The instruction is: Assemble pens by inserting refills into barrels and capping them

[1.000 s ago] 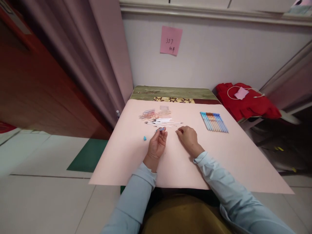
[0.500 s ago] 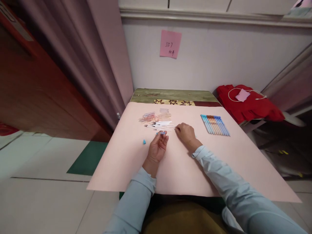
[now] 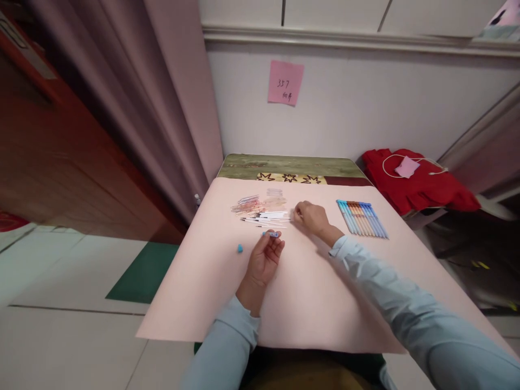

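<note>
My left hand (image 3: pixel 265 261) is raised over the near middle of the table, palm up. Its thumb and fingers pinch a short blue pen part (image 3: pixel 272 234). My right hand (image 3: pixel 311 216) is curled, fingertips together, at the right ends of several white pen refills (image 3: pixel 270 215); whatever is between them is too small to name. Behind the refills lies a pile of clear and pinkish pen barrels (image 3: pixel 252 203). A small blue piece (image 3: pixel 240 248) stands alone left of my left hand. To the right, a row of assembled pens (image 3: pixel 361 219) has blue, brown and violet-blue tops.
Pale pink paper (image 3: pixel 195 292) covers most of the table, with a green patterned tabletop (image 3: pixel 284 161) showing at the back. A red cloth (image 3: pixel 422 184) with a white cable lies beyond the right edge. A curtain (image 3: pixel 179 97) hangs at the left.
The view has tilted, so everything sits slightly lower in the picture. My left hand keeps its pinch on the blue pen part. My right hand stays by the refill ends with little movement.
</note>
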{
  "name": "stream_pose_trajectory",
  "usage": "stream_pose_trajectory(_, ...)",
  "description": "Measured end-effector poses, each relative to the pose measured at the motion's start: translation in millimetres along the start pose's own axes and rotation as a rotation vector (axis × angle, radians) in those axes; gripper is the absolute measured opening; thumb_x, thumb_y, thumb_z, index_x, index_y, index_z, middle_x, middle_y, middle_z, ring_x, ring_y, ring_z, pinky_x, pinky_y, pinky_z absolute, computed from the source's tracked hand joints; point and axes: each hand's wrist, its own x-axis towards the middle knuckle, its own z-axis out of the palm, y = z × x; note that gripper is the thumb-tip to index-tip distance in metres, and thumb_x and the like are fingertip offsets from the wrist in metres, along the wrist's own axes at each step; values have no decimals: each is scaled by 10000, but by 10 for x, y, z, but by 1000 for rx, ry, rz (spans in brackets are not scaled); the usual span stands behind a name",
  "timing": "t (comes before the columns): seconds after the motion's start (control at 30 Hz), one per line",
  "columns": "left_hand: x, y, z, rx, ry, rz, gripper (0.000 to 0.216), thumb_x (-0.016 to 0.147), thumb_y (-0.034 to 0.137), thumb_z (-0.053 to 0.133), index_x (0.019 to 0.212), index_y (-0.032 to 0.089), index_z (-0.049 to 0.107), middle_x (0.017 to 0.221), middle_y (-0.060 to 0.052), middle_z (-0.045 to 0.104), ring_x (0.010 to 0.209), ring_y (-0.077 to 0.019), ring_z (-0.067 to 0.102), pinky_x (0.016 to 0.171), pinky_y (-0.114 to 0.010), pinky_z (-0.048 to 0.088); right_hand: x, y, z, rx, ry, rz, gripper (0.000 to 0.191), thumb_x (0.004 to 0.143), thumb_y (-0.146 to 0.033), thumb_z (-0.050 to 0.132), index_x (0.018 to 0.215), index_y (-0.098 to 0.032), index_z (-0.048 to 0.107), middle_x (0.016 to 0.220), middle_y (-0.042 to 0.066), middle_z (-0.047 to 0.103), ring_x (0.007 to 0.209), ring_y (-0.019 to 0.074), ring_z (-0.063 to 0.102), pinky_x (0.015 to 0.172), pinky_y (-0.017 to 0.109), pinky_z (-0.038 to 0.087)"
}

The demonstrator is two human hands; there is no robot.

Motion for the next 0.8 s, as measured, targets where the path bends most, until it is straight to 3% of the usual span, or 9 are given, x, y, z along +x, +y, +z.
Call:
stream_pose_trajectory(0.17, 19, 1, -18, 4, -17, -10, 65, 886, 128, 649, 831, 119, 681, 804, -52, 733, 624, -89, 685, 686, -222, 621, 705, 88, -58, 73, 40, 118, 319, 966, -311, 465, 1077, -157, 722, 1066, 128, 749, 973, 224, 679, 754, 259, 426)
stream_pose_trajectory(0.3, 37, 8, -34, 1, -16, -16, 33, 862, 146, 687, 841, 120, 690, 810, -58, 730, 614, -89, 677, 662, -220, 621, 1258, 88, 94, 130, 0, 171, 310, 944, -274, 494, 1001, -133, 764, 997, 142, 769, 902, 208, 695, 737, 243, 430)
stream_pose_trajectory(0.43, 52, 16, -62, -5, -5, -35, 50, 848, 156, 707, 880, 117, 710, 814, -64, 726, 599, -88, 666, 646, -219, 617, 1626, 70, 268, 159, -1, 211, 335, 928, -227, 488, 1015, -80, 776, 1031, 214, 753, 948, 249, 697, 796, 268, 448)
stream_pose_trajectory(0.6, 62, 9, -86, -7, -13, -53, 72, 832, 193, 733, 857, 127, 715, 821, -69, 721, 593, -90, 652, 627, -223, 609, 1843, 83, 406, 230, 26, 199, 293, 878, -214, 560, 1017, -87, 785, 1056, 227, 745, 999, 269, 682, 871, 290, 448)
stream_pose_trajectory(0.8, 77, 16, -66, 16, -22, -47, 88, 824, 196, 742, 872, 128, 712, 806, -64, 716, 586, -90, 648, 622, -223, 609, 1764, 199, 447, 392, 84, 198, 217, 820, -189, 601, 890, -110, 790, 909, 141, 774, 860, 210, 695, 746, 245, 460)
